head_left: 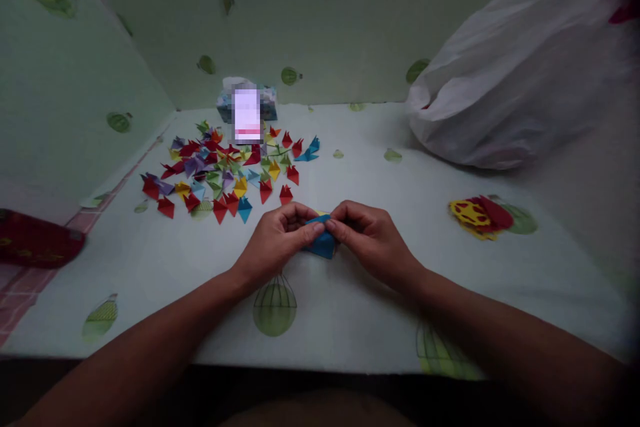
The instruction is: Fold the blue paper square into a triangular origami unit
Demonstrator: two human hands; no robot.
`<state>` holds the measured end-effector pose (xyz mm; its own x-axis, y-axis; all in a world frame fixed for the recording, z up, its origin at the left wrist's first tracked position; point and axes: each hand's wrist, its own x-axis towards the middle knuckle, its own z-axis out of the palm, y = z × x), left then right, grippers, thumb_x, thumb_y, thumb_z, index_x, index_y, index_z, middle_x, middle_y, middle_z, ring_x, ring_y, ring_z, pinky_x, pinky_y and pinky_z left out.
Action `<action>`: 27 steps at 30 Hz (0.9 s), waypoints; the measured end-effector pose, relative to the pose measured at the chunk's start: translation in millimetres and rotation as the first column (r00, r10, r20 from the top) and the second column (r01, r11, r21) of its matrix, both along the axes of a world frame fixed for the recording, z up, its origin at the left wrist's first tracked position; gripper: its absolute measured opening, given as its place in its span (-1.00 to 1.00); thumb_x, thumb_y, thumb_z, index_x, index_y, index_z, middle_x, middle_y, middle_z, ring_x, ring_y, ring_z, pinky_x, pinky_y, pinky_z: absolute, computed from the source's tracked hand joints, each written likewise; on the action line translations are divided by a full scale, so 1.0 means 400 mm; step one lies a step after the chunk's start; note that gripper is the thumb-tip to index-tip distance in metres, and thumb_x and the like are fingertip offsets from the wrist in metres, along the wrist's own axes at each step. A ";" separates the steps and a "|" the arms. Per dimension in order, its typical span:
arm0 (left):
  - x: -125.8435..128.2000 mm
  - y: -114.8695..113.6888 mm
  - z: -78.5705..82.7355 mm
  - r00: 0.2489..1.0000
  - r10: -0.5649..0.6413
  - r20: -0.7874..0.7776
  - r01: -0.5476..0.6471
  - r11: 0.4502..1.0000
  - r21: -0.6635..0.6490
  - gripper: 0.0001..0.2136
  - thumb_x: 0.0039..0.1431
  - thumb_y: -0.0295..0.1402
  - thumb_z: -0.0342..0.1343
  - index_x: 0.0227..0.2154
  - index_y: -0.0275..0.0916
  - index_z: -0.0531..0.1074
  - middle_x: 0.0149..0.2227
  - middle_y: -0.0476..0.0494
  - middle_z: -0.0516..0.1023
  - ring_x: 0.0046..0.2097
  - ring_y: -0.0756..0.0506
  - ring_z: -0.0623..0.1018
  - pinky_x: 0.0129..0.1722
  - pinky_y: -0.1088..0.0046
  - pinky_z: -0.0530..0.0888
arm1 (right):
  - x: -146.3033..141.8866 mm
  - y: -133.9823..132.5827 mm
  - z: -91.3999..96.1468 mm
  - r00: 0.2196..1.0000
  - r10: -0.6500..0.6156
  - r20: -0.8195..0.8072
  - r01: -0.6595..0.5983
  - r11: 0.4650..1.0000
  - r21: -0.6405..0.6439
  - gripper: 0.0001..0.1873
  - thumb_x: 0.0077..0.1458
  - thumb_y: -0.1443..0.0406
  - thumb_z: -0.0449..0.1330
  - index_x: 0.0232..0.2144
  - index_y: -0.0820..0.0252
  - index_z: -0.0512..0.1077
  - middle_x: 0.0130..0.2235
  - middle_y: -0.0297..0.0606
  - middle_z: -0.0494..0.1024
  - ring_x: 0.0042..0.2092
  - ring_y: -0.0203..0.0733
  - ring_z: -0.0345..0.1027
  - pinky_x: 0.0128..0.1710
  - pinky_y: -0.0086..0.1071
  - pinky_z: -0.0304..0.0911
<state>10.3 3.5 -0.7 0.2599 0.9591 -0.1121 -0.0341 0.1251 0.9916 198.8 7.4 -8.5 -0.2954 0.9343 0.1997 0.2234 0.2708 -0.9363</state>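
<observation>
Between my two hands is a small piece of blue folded paper (323, 245), raised a little over the white table near its middle. My left hand (280, 233) pinches its left side between thumb and fingers. The upper right part is gripped by my right hand (367, 233), thumb and fingertips pressed together. A pale yellow edge shows at the top of the paper, behind my fingertips. My fingers cover part of the folds. Beyond my left hand lies a spread of many-coloured folded paper pieces (220, 177) with pointed tips.
At the back, a lit phone (247, 113) leans against a tissue box (270, 103). A large white plastic bag (480, 93) bulges at the right rear. Yellow and red cut-out pieces (475, 213) lie at right. A dark red object (37, 240) sits at the far left edge.
</observation>
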 end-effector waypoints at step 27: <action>-0.005 0.007 -0.010 1.000 -0.025 0.015 0.026 0.994 -0.105 -0.79 0.10 -0.22 0.35 -0.37 -0.28 0.57 -0.46 -0.04 0.58 -0.40 0.03 0.52 -0.30 0.51 0.46 | -0.006 0.004 -0.006 0.974 -0.065 -0.216 0.023 0.981 -0.193 -0.71 0.10 0.18 0.30 -0.51 0.22 0.36 -0.54 -0.41 0.39 -0.47 -0.37 0.21 -0.44 -0.45 0.15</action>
